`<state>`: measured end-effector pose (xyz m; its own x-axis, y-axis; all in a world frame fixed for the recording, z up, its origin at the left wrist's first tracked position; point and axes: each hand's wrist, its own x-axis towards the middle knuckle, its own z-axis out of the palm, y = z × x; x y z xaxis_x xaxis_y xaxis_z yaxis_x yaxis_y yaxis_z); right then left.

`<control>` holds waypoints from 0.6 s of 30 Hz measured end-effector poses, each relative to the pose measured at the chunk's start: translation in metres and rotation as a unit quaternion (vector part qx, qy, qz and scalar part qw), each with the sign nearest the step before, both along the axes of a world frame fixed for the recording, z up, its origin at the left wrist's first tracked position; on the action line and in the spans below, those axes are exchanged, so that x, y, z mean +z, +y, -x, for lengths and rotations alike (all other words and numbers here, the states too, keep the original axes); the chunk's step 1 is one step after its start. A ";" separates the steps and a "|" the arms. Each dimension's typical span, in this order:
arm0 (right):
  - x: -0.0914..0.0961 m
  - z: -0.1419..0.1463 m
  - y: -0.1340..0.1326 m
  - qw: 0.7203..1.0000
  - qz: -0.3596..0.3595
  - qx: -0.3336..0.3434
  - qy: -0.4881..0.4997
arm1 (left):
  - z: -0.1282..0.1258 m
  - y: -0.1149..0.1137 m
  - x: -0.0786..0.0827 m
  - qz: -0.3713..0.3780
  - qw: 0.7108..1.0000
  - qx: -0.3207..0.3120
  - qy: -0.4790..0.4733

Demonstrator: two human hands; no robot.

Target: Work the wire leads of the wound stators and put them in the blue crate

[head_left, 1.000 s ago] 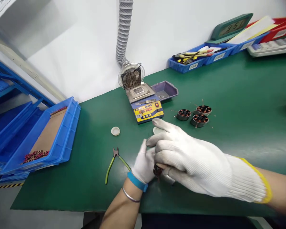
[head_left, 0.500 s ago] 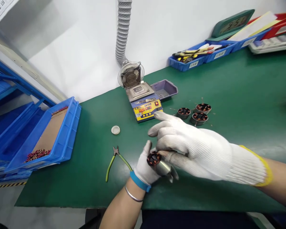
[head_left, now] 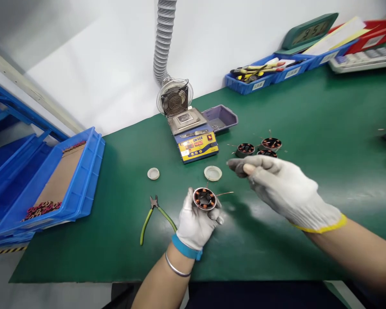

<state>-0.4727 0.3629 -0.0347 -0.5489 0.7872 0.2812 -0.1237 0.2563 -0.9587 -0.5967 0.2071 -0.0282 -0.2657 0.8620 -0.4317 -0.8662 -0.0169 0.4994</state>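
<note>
My gloved left hand (head_left: pixel 196 225) is closed around a motor stator (head_left: pixel 205 198), a metal ring with copper windings whose open face points up. Thin wire ends stick out from it, one to the right and one upward. To the right and a little higher, my gloved right hand (head_left: pixel 270 180) is apart from the stator, with thumb and fingertips pressed together; what they pinch, if anything, is too small to make out. Just behind it sit three more stators (head_left: pixel 245 149) with wire ends, one partly covered by that hand. Pliers with green handles (head_left: pixel 153 210) lie left of my left hand.
A solder pot (head_left: pixel 197 143) with a lit display stands under an exhaust hose (head_left: pixel 164 43), beside a purple tray (head_left: pixel 221 118). Two pale round lids (head_left: pixel 212 173) (head_left: pixel 153 174) lie in front. Blue bins (head_left: pixel 94 171) stand left; a tool tray (head_left: pixel 249 86) sits at the back.
My right hand has moved away from the stator, up and to the right, and its fingers are pinched together. My left hand has turned the stator face up. A second pale lid now shows.
</note>
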 end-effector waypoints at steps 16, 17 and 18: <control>0.029 -0.001 -0.032 0.887 -0.444 0.116 -0.037 | 0.007 0.002 -0.024 -0.057 0.998 0.013 -0.019; 0.034 -0.002 -0.034 0.871 -0.474 0.122 -0.044 | 0.006 0.003 -0.029 -0.053 0.998 -0.004 -0.020; 0.039 -0.003 -0.035 0.858 -0.496 0.125 -0.053 | 0.006 0.004 -0.034 -0.046 0.998 -0.028 -0.021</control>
<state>-0.4694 0.3281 0.0045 -0.7301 0.0433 0.6820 -0.2195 0.9302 -0.2941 -0.6027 0.2107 -0.0619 -0.1989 0.9119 -0.3590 -0.8874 -0.0121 0.4608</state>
